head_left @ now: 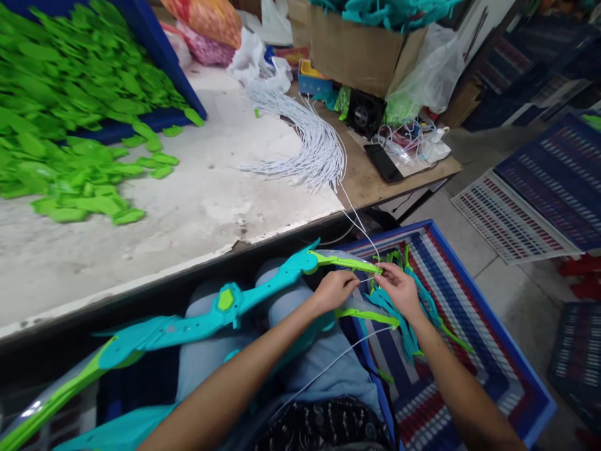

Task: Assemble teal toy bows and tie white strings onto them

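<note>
Across my lap lies a teal and green toy bow (pixel 267 288), its green limb tip reaching up to my hands. My left hand (pixel 335 290) pinches a white elastic cord (pixel 367 280) just left of that tip. At the tip itself, my right hand (pixel 398 287) has its thumb and fingers closed on the cord, which runs up to the table's edge. Below my wrists shows a second bow's green limb (pixel 369 314), with a white cord (pixel 335 360) trailing from its end toward my waist. My fingers hide the exact spot where cord and tip meet.
Green plastic pieces (pixel 84 119) spill from a blue crate (pixel 188 94) on the white tabletop (pixel 206 207). A bundle of white cords (pixel 314 147) lies near a phone (pixel 384 163) and a black fan (pixel 362 114). Several teal and green bows sit in the striped crate (pixel 488 338).
</note>
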Available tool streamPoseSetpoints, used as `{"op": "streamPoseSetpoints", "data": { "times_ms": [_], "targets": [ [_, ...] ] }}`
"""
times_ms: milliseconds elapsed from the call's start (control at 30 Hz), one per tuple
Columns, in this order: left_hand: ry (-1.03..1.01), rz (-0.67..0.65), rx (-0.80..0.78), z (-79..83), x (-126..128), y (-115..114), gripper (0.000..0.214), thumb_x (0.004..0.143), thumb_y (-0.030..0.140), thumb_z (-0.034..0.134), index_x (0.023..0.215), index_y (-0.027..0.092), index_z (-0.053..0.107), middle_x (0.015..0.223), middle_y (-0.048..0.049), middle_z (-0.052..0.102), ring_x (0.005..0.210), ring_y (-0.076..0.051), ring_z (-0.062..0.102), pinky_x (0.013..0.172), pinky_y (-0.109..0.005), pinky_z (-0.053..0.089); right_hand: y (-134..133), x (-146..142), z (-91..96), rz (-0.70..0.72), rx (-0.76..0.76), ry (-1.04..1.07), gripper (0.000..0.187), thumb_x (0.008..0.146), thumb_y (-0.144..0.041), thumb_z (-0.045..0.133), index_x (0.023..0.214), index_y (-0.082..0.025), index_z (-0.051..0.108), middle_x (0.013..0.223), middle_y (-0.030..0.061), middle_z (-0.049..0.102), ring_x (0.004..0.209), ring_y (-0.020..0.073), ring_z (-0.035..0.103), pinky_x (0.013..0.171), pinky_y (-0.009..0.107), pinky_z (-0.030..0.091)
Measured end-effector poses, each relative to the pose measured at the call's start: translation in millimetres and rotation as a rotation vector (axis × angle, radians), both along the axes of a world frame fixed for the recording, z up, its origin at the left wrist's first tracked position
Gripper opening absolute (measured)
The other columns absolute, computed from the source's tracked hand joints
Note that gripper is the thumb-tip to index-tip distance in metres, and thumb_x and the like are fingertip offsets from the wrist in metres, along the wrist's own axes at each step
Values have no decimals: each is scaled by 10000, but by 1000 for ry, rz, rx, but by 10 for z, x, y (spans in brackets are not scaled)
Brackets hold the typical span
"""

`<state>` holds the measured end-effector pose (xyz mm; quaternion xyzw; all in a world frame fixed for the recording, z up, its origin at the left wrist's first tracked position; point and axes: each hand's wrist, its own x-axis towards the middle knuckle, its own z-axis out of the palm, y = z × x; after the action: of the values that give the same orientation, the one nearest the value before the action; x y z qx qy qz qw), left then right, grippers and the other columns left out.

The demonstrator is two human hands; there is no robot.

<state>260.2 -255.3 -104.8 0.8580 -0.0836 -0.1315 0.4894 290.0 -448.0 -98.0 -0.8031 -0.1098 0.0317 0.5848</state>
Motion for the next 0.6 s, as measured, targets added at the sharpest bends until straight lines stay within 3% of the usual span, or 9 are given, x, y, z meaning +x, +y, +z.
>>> {"op": "streamPoseSetpoints", "data": {
  "times_ms": [133, 300, 600],
  "targets": [
    [25, 12, 25, 3, 50, 7, 253, 901, 236, 479, 818, 143, 699, 789, -45, 688, 707, -168, 585, 664, -261, 402, -13, 44, 21, -21, -5, 54, 285, 721, -484, 712, 752, -201, 705, 846, 55, 696, 752, 192, 644, 706, 332, 560],
    [-7, 6, 63, -13, 91, 6, 247, 891, 213, 473, 791, 148, 689, 813, -62, 691, 737, -183, 597, 696, -279, 416, -41, 83, 41, -53, 72, 268, 341, 644, -512, 770, 751, -194, 711, 767, 32, 697, 651, 180, 633, 648, 343, 571],
    [18, 8, 58, -88, 99, -24, 268, 897, 254, 460, 797, 154, 688, 825, -62, 694, 759, -190, 609, 706, -281, 432, -51, 94, 1, -35, 15, 261, 378, 681, -558, 722, 746, -191, 662, 680, 5, 641, 607, 160, 604, 584, 296, 553]
  ]
}}
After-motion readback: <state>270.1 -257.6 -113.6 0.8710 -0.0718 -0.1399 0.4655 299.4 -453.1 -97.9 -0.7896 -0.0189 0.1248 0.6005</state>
